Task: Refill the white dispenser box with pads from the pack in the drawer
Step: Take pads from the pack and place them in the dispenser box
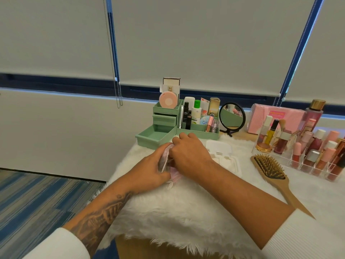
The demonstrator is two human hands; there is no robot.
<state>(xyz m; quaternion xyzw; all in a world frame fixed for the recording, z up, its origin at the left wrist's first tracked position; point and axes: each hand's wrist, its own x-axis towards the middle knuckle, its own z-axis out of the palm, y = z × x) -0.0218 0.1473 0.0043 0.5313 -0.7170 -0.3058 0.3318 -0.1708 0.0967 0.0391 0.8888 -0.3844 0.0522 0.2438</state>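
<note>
I'm gripping the pack point(165, 159) with my left hand point(149, 165), right hand point(188, 152) pinching its top; box point(229, 159) sitting at 3 o'clock.

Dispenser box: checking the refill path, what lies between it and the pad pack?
Head view: only the right hand, which pinches the pack held in the left hand; the dispenser box sits just beyond its wrist.

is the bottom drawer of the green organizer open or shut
Open: the bottom drawer juts forward out of the green organizer, its inside exposed from above.
</note>
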